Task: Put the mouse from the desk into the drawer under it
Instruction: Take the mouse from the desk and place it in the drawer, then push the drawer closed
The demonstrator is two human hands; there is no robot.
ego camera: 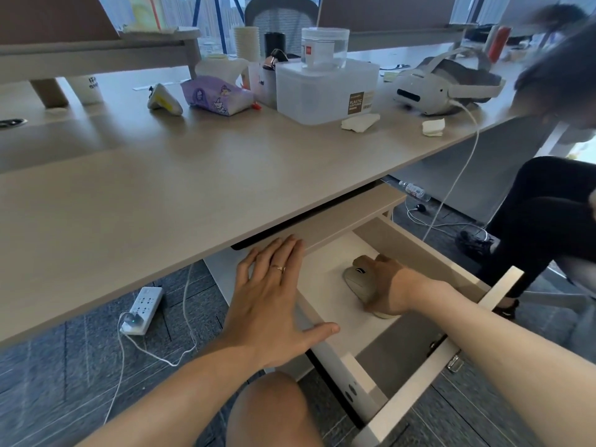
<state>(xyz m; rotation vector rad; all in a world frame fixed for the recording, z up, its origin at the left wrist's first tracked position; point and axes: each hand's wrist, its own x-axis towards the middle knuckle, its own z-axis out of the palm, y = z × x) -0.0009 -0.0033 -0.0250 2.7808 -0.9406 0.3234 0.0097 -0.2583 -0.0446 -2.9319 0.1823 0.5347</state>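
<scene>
Right hand (383, 285) reaches into the open drawer (416, 385), fingers curled over the single mouse (359, 279), which sits on the drawer floor near the right wall. Left hand (274, 298) is flat, fingers spread, holding nothing, over the drawer's left edge just under the desk (161, 188) front. Bare drawer floor left of the mouse.

An office: long shared desk (193, 188), mesh chair (280, 11), VR headset (445, 85), high-rise window view.

We see a pale wood-grain desk (200, 175) bearing a translucent plastic storage box (325, 91), white VR headset (442, 83) and purple tissue pack (216, 95).
</scene>
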